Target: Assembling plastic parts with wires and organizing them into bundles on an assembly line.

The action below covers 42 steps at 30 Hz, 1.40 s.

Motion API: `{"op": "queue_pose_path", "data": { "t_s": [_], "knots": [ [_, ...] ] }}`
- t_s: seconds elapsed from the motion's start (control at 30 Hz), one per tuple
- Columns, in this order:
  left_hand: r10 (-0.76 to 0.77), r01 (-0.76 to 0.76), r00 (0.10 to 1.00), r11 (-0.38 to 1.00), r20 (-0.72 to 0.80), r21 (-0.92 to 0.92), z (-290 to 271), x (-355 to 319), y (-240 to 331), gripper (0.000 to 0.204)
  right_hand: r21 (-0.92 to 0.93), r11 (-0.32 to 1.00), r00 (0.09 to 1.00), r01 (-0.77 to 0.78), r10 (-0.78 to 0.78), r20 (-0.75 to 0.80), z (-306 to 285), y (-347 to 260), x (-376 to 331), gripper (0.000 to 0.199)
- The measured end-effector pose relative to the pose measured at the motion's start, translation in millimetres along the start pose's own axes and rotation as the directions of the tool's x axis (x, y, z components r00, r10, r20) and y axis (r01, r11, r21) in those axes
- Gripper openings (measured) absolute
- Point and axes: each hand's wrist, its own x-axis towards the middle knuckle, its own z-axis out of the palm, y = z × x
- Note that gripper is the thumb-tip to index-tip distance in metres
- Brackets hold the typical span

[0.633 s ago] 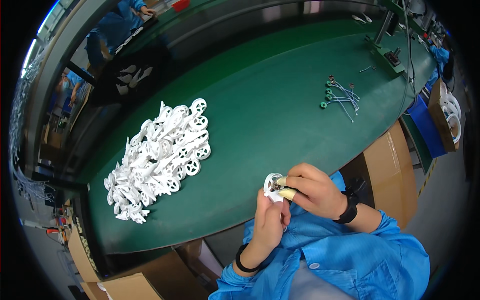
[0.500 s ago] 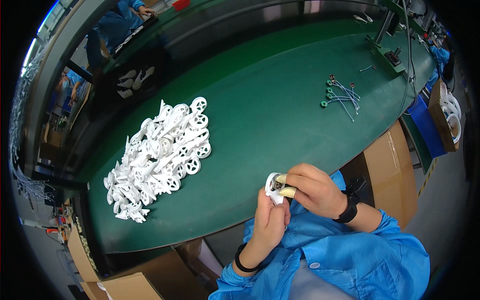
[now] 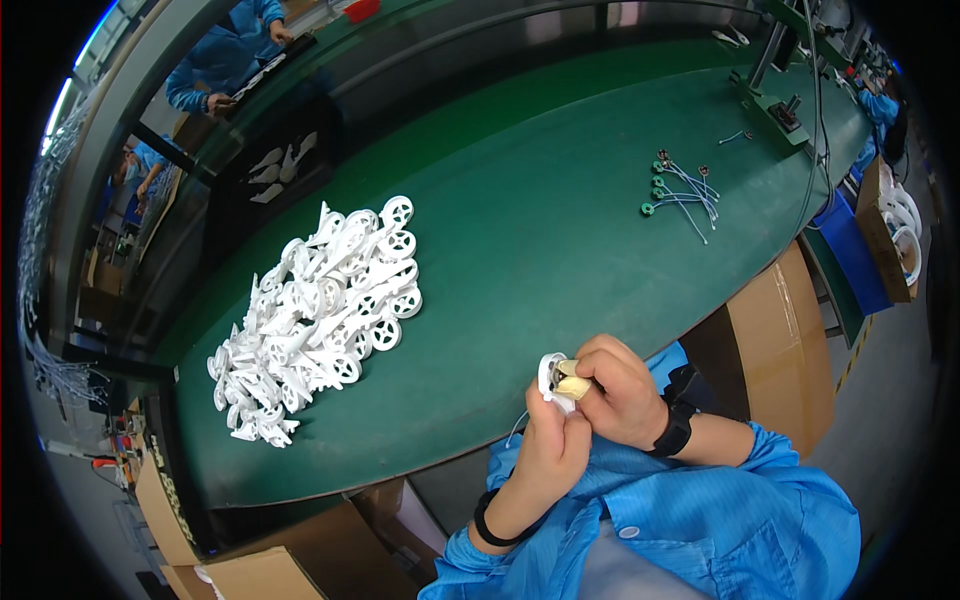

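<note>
Both hands pinch one white wheel part (image 3: 551,379) off the bench's near edge: left hand (image 3: 553,450) steadies, right hand (image 3: 622,392) presses squarely.

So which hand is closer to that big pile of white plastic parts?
The left hand. It sits just right of the pile of white parts, while the right hand lies farther right, beyond it.

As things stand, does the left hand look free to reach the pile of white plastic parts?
Probably not straight away: the left hand is shut on a small white part together with the right hand. The green table between it and the pile is bare.
</note>
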Motion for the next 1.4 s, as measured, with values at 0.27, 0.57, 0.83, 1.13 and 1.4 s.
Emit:
{"op": "queue_pose_path", "data": {
  "t_s": [0.27,0.57,0.83,1.13,1.4],
  "knots": [
    [-0.123,0.125,0.99,0.992,0.066,-0.035,-5.3,3.5,11.9,0.038,0.144,0.979,0.99,-0.142,0.142,0.012,-3.2,-1.8,1.3,0.015],
    [-0.236,0.262,0.965,0.831,0.115,-0.491,-20.2,11.7,19.6,0.032,0.226,0.951,0.975,-0.213,0.193,0.108,-24.8,4.2,22.8,0.022],
    [-0.198,0.255,0.965,0.868,0.175,-0.426,-37.9,4.1,21.5,0.063,0.256,0.863,0.82,-0.435,0.262,0.509,0.3,-2.2,47.7,0.035],
    [-0.117,0.062,0.981,0.944,-0.152,-0.325,-82.7,-27.7,24.7,0.042,0.153,0.928,0.938,-0.341,0.347,-0.016,-17.6,58.2,207.5,0.05],
    [-0.048,0.123,0.936,0.973,-0.348,0.197,-121.3,5.1,57.3,0.016,0.333,0.807,0.873,-0.488,0.448,0.191,-45.2,67.5,134.1,0.016]
  ]
}}
